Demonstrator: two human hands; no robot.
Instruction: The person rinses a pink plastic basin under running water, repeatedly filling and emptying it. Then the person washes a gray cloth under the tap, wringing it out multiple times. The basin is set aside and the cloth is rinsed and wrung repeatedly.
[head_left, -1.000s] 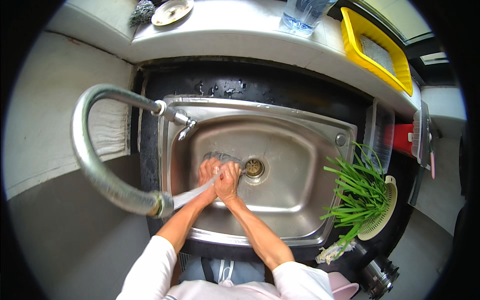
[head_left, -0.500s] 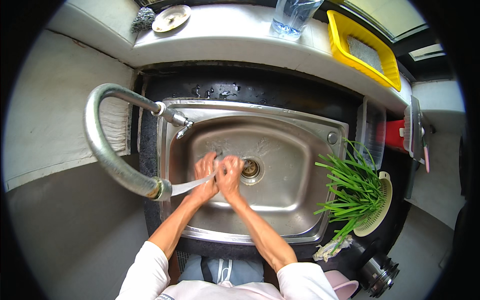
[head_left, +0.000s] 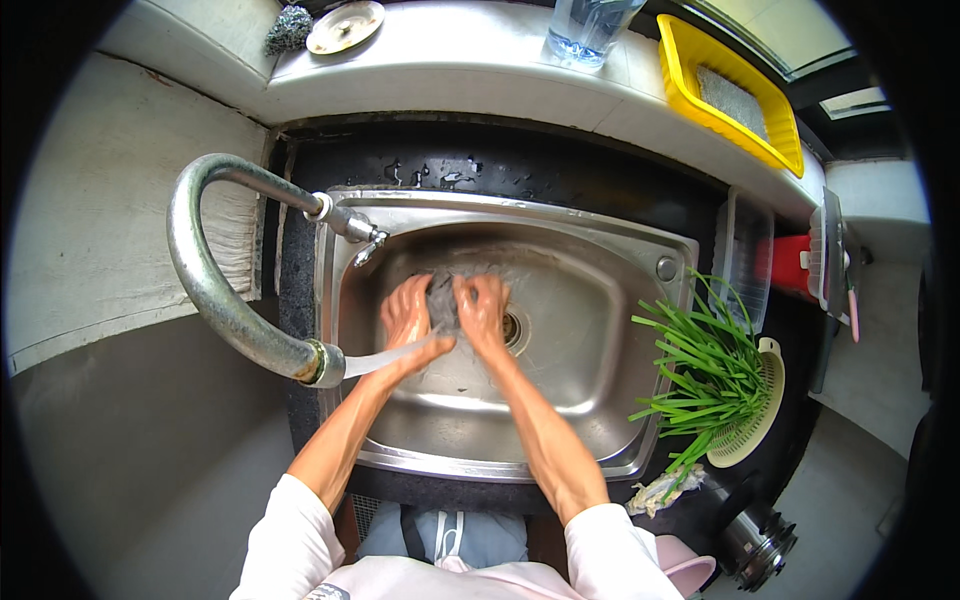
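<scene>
My left hand (head_left: 408,312) and my right hand (head_left: 482,312) are low in the left part of the steel sink (head_left: 570,375). Between them is a wet, grey, cloth-like piece (head_left: 443,298); its exact kind is blurred. The fingers of both hands curl in at its sides, gripping it. Water (head_left: 385,359) runs from the curved metal faucet (head_left: 225,310) across my left wrist toward the hands. Just right of my right hand, the drain (head_left: 511,330) is partly covered by it.
Right of the sink, green leafy stalks (head_left: 700,370) lie in a cream colander (head_left: 768,420) beside a clear plastic box (head_left: 745,250). A yellow basket (head_left: 680,85), a clear pitcher (head_left: 590,35), a small plate (head_left: 345,28) and a steel scrubber (head_left: 288,30) line the back ledge.
My hands have moved apart and slightly farther into the sink from being close together. The grey cloth-like piece now shows spread between them.
</scene>
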